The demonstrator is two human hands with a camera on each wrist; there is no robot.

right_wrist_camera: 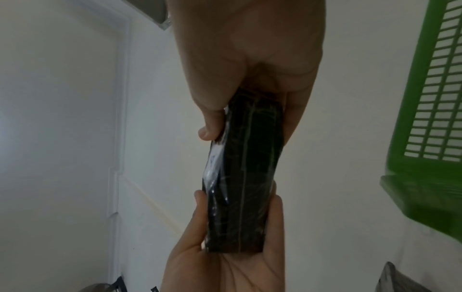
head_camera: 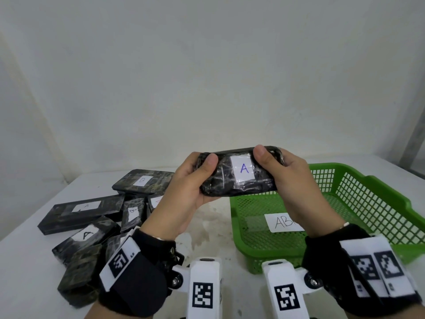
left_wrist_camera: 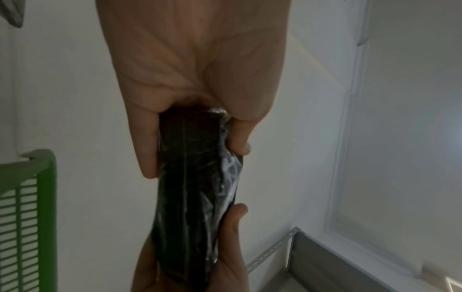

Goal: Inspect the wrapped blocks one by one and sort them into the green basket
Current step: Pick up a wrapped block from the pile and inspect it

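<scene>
A dark wrapped block (head_camera: 239, 172) with a white label marked A is held up in the air between both hands, label toward me. My left hand (head_camera: 195, 178) grips its left end, thumb on the front face. My right hand (head_camera: 282, 171) grips the right end the same way. The left wrist view shows the block (left_wrist_camera: 195, 187) edge-on, with my left hand (left_wrist_camera: 190, 126) above and the other hand below. In the right wrist view the block (right_wrist_camera: 245, 173) is held by my right hand (right_wrist_camera: 247, 110) at its top. The green basket (head_camera: 358, 203) stands right, below the block.
A heap of several more wrapped blocks (head_camera: 92, 212), labelled A or B, lies on the white table (head_camera: 25, 272) at the left. A paper label reading AB (head_camera: 284, 223) lies inside the basket. A white wall rises behind the table.
</scene>
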